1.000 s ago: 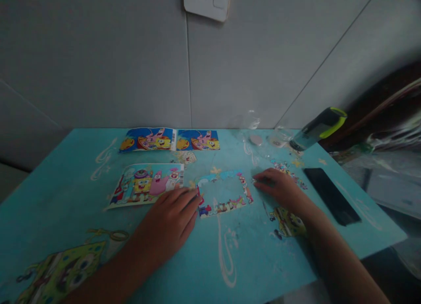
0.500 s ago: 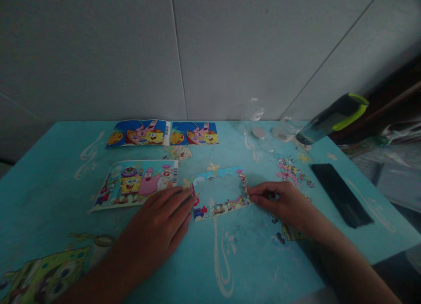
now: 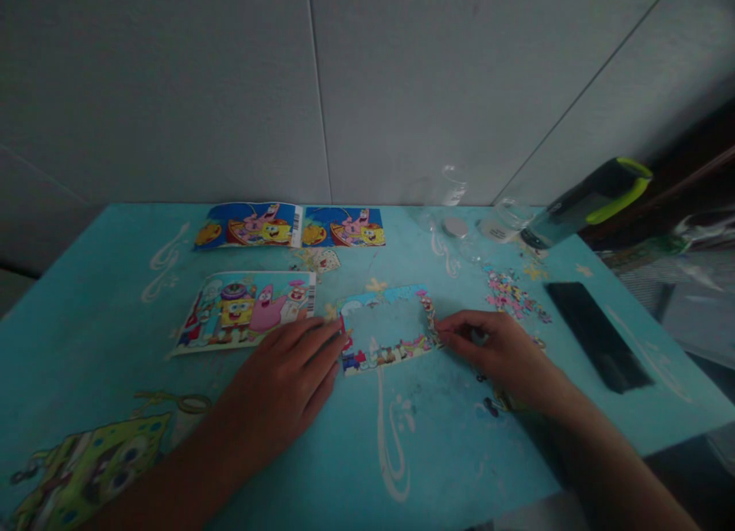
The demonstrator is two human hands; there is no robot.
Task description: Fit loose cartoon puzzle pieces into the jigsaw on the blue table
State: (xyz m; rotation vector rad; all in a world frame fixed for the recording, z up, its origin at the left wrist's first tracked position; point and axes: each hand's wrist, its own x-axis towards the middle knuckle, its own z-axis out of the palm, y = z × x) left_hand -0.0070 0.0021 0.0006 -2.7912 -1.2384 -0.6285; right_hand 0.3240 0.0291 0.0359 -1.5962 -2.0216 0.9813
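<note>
A small jigsaw border [image 3: 386,327], assembled as a hollow rectangle, lies on the turquoise cartoon-printed table [image 3: 402,454]. My left hand [image 3: 290,382] lies flat with fingers stretched, its tips against the border's left edge. My right hand [image 3: 494,347] rests at the border's right edge, fingers curled and pinched at the frame's side; whether a piece is in them is hidden. A heap of loose puzzle pieces [image 3: 514,295] lies just beyond my right hand.
A cartoon reference card [image 3: 246,311] lies left of the border, two more picture cards [image 3: 290,226] near the wall. A black phone [image 3: 597,336] lies right. Clear glass tubes and caps [image 3: 459,221] and a green-trimmed bottle [image 3: 591,194] stand at back right.
My right hand slid from above the border's right side down to its lower right edge and stays there. My left hand has kept its place. The camera tilted slightly.
</note>
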